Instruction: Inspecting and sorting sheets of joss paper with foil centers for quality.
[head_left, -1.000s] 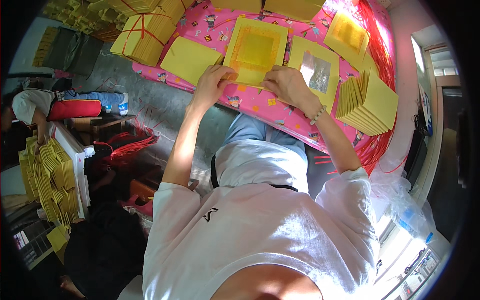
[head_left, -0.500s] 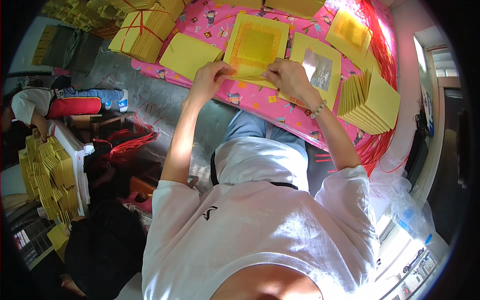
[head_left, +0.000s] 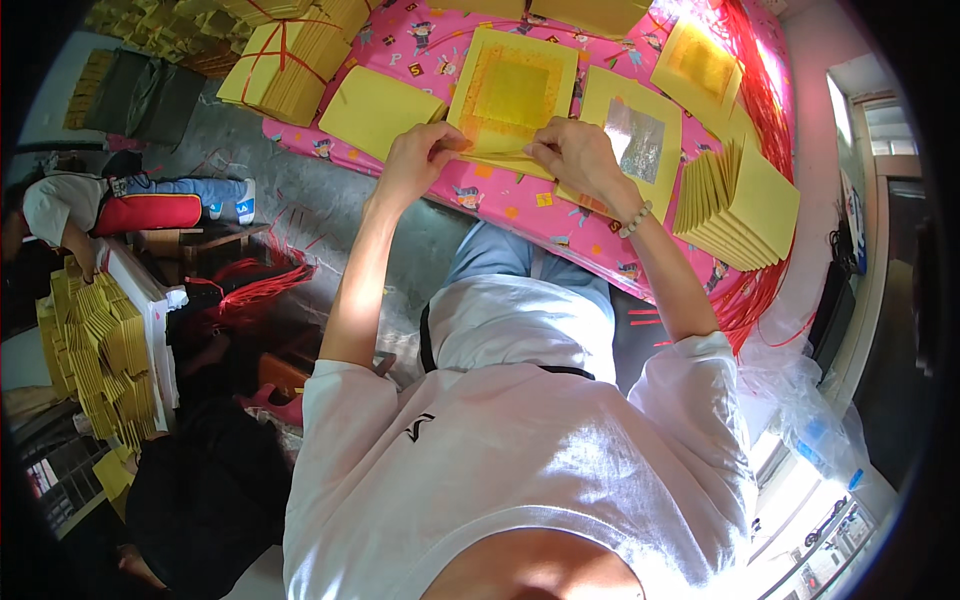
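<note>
On the pink patterned tablecloth in front of me lies a yellow paper sheet (head_left: 515,85) with an orange printed border and a gold square. Its near edge is lifted and folded up a little. My left hand (head_left: 415,165) pinches that edge at its left corner. At the right end, my right hand (head_left: 580,155), with a beaded bracelet at the wrist, pinches the same edge. Left of the sheet rests a plain folded yellow paper stack (head_left: 380,110). A yellow paper with a silver foil square (head_left: 640,145) lies close to my right hand, partly covered by it.
Folded yellow papers (head_left: 745,210) stand fanned out at the right, beside long red strings (head_left: 765,130). A bundle tied with red string (head_left: 285,75) sits at the far left. At the left, a person (head_left: 65,210) handles stacked yellow papers (head_left: 100,350); another dark-clothed person (head_left: 210,490) is lower down.
Both hands keep nearly the same place and grip on the sheet's near edge. The fold there looks slightly flatter.
</note>
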A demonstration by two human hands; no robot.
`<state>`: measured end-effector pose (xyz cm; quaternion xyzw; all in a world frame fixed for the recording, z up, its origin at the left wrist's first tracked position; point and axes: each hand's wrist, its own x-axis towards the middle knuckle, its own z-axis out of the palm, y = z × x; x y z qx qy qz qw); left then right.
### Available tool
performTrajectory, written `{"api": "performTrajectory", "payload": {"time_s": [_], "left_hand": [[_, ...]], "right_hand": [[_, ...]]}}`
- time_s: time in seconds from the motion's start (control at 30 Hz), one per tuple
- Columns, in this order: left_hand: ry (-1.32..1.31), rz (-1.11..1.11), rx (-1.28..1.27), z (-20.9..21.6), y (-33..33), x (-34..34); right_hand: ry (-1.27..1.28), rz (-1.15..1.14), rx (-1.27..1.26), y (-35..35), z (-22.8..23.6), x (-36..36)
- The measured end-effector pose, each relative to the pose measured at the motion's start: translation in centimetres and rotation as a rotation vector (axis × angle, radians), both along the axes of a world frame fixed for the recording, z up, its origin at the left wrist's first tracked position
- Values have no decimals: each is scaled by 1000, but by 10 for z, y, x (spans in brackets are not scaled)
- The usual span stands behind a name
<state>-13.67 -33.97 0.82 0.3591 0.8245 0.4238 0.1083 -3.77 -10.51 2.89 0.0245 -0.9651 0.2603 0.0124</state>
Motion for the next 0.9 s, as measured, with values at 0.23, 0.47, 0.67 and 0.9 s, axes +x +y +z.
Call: {"api": "performTrajectory", "payload": {"time_s": [0.23, 0.47, 0.67, 0.9], "left_hand": [[484, -98, -189, 18, 28, 16], [567, -4, -47, 11, 51, 12], [268, 227, 293, 31, 41, 14], [-448, -15, 750, 17, 32, 14]], "right_hand": [[71, -27, 39, -8, 8, 10], [381, -140, -180, -3, 19, 12], [332, -364, -710, 9, 8, 7], [341, -169, -860, 7, 12, -3]]}}
